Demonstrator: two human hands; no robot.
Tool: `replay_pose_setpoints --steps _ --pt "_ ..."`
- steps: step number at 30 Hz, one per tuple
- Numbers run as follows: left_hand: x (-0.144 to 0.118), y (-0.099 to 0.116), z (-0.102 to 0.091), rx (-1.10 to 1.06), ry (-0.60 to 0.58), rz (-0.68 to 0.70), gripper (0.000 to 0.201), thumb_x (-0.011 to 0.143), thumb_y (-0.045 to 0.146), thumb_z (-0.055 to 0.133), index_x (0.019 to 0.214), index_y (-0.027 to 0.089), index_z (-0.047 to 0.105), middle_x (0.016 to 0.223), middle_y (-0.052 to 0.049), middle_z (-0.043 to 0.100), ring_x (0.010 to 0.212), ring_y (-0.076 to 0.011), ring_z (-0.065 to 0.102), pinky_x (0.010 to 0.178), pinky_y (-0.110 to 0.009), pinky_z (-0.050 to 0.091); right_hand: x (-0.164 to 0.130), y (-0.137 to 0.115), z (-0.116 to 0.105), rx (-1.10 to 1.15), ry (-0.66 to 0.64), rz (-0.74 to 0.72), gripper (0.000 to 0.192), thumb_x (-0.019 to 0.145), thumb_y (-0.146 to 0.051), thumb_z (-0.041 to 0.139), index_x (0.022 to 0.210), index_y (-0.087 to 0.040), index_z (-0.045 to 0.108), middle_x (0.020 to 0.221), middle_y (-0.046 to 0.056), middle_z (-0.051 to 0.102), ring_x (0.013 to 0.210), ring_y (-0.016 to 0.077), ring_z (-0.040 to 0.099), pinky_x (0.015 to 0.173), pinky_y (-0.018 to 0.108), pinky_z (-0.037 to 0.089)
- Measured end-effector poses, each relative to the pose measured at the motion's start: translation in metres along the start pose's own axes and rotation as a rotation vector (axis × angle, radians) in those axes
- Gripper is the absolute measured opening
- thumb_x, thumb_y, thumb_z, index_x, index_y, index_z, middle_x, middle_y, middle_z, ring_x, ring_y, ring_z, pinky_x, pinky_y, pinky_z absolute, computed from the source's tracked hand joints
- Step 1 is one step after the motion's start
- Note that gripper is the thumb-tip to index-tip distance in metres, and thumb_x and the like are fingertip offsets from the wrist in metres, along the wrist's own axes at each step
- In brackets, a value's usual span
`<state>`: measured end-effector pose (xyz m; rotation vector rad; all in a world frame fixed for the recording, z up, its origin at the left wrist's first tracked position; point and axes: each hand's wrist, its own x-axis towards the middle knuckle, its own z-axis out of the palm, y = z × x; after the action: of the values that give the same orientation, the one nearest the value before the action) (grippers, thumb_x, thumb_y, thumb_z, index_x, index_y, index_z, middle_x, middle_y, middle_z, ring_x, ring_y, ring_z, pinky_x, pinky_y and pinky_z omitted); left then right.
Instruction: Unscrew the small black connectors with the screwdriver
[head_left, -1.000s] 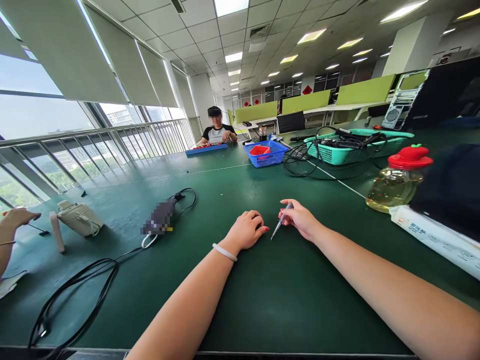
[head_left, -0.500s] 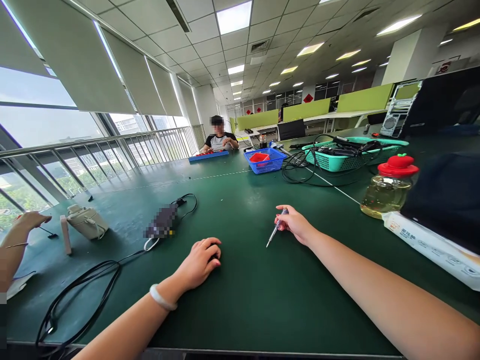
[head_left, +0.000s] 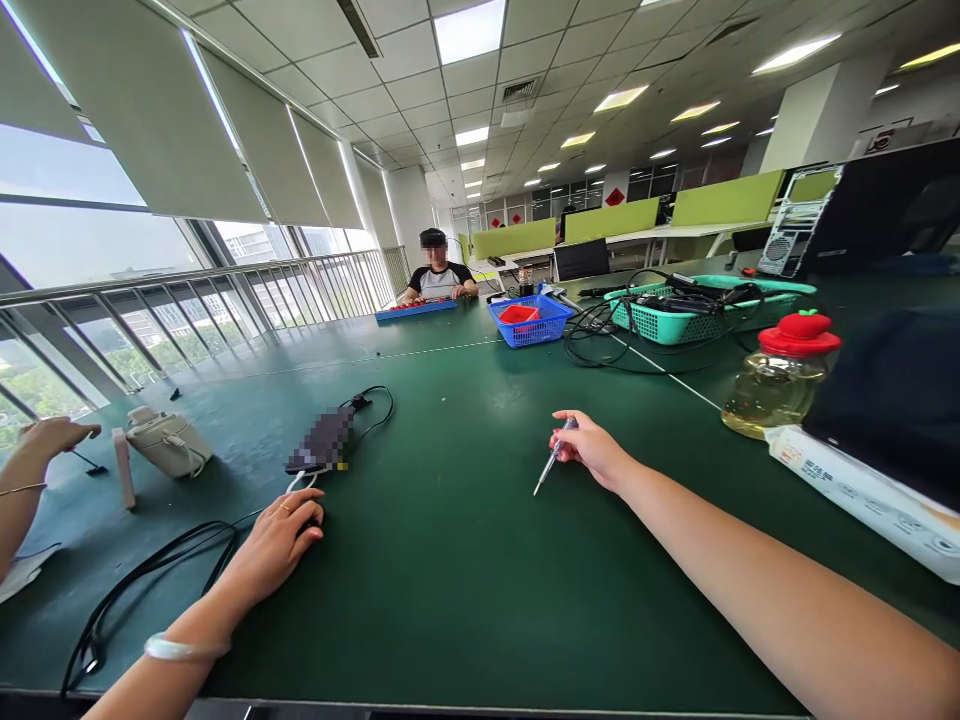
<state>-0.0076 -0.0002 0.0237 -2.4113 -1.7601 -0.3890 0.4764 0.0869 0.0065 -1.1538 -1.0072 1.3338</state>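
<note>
Head view: one camera, looking down a long green counter (head_left: 465,560) in an open office.
Right hand (head_left: 596,450): fingers pinched narrow around a slim screwdriver (head_left: 551,462) — clear handle up by the fingertips, metal tip slanting down and left, just above or on the counter; which of the two cannot be told.
Left hand (head_left: 274,545): palm down on the counter far to the left, fingers curled, the tips on something small and dark beneath them; whether it grips that or only rests there cannot be told. A bracelet (head_left: 176,648) sits on the wrist.
Beside the left hand: a blurred dark device (head_left: 319,445) lies just beyond the fingers, and a black cable (head_left: 142,580) loops toward the near edge.
Step in hand: by my reading, the tool is held ready while the left hand is down among the cable and the device.
Next move calls for: probably bringing the tip and the piece together — a steady pinch and a firm hold on whatever the left hand has.
Right edge: a jar (head_left: 780,385) of yellowish liquid with a red lid, near a white box (head_left: 862,495).
Writing: print on the white box, too small to read; no brand legible anywhere.
Others: a person (head_left: 437,272) seated at the far end, and another person's hand (head_left: 49,440) at the left edge.
</note>
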Motion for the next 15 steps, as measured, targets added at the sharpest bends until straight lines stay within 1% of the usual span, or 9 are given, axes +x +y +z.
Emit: replay_pose_setpoints --steps 3,5,8,10,12,15 --pt "-0.002 -0.006 -0.004 -0.002 0.066 -0.051 0.036 0.089 0.051 0.040 0.079 0.023 0.061 0.117 -0.010 0.068 0.108 -0.0289 0.061 0.094 -0.043 0.048 0.001 0.001 0.000 -0.012 -0.005 -0.003 0.036 0.072 -0.011 0.061 0.105 -0.020 0.050 0.062 -0.004 0.061 0.047 0.0115 0.050 0.052 0.026 0.045" --pt "-0.003 -0.006 -0.005 -0.009 0.111 -0.078 0.037 0.088 0.053 0.040 0.081 0.023 0.061 0.110 -0.011 0.069 0.106 -0.0290 0.062 0.093 -0.042 0.048 0.001 0.001 0.001 -0.021 -0.007 -0.006 0.036 0.073 -0.011 0.060 0.106 -0.020 0.050 0.062 -0.003 0.061 0.047 0.0114 0.050 0.053 0.026 0.045" --pt "-0.004 -0.002 -0.007 0.018 0.179 -0.150 0.039 0.086 0.055 0.041 0.084 0.022 0.062 0.096 -0.010 0.071 0.095 -0.0291 0.064 0.087 -0.041 0.050 0.001 0.001 0.001 -0.030 -0.015 -0.006 0.034 0.076 -0.012 0.059 0.108 -0.020 0.049 0.062 -0.003 0.062 0.048 0.0110 0.050 0.054 0.025 0.046" --pt "-0.005 0.002 -0.008 0.039 0.208 -0.215 0.040 0.086 0.055 0.041 0.086 0.022 0.063 0.092 -0.010 0.070 0.085 -0.0278 0.064 0.079 -0.039 0.052 0.001 0.001 0.001 -0.031 -0.013 -0.005 0.033 0.077 -0.012 0.058 0.108 -0.020 0.049 0.062 -0.003 0.062 0.048 0.0110 0.051 0.054 0.025 0.046" --pt "-0.007 0.005 -0.009 0.046 0.232 -0.263 0.041 0.085 0.055 0.042 0.088 0.022 0.065 0.093 -0.009 0.069 0.080 -0.0260 0.064 0.072 -0.037 0.052 0.001 0.001 0.001 -0.029 -0.006 -0.003 0.034 0.077 -0.011 0.058 0.108 -0.020 0.049 0.063 -0.003 0.062 0.048 0.0112 0.051 0.054 0.026 0.046" --pt "-0.008 0.005 -0.008 0.043 0.287 -0.275 0.041 0.086 0.055 0.043 0.092 0.023 0.067 0.098 -0.008 0.068 0.082 -0.0246 0.064 0.068 -0.034 0.052 0.000 0.001 0.001 -0.026 0.000 -0.003 0.034 0.077 -0.010 0.058 0.108 -0.020 0.050 0.062 -0.003 0.061 0.048 0.0115 0.051 0.054 0.026 0.046"
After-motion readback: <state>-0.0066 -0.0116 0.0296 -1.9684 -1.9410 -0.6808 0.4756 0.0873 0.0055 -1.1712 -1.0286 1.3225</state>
